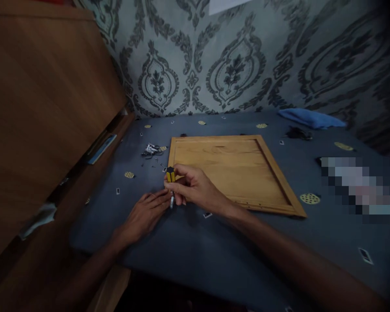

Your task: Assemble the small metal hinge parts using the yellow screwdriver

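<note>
My right hand (pixel 192 187) is closed round a small screwdriver with a yellow and black handle (pixel 170 174), held upright with its metal tip pointing down at the grey-blue table (pixel 214 260). My left hand (pixel 146 213) lies beside it, fingertips pinched together at the screwdriver's tip; what they hold is too small to make out. A shallow wooden tray or frame (pixel 227 167) lies flat just behind and to the right of both hands.
A pile of small metal parts and screws (pixel 152 151) lies left of the frame's far corner. Round yellow perforated discs (pixel 310 198) and small dark tags dot the table. A blue cloth (pixel 310 118) lies at the back right. A wooden cabinet (pixel 45 108) stands at the left.
</note>
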A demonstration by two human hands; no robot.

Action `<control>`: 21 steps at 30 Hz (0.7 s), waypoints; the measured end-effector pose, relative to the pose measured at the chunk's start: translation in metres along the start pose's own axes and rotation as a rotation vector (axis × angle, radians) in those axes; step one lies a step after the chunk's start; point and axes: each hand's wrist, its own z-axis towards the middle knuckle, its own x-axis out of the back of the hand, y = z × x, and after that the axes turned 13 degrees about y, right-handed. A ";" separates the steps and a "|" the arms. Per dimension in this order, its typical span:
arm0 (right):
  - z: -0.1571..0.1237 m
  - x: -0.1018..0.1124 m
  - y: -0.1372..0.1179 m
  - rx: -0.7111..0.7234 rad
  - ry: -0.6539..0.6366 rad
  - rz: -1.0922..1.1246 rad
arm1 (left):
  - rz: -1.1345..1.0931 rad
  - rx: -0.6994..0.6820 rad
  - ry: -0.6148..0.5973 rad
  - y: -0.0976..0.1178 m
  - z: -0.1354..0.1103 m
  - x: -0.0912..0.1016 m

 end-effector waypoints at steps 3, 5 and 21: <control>0.000 -0.003 0.002 -0.008 0.035 0.019 | -0.019 0.020 -0.009 0.000 0.000 0.001; 0.000 -0.003 0.001 -0.002 0.024 0.019 | -0.033 0.047 -0.025 0.001 0.000 0.002; 0.015 -0.016 0.002 0.151 0.094 -0.089 | -0.066 0.066 -0.041 0.001 0.000 0.005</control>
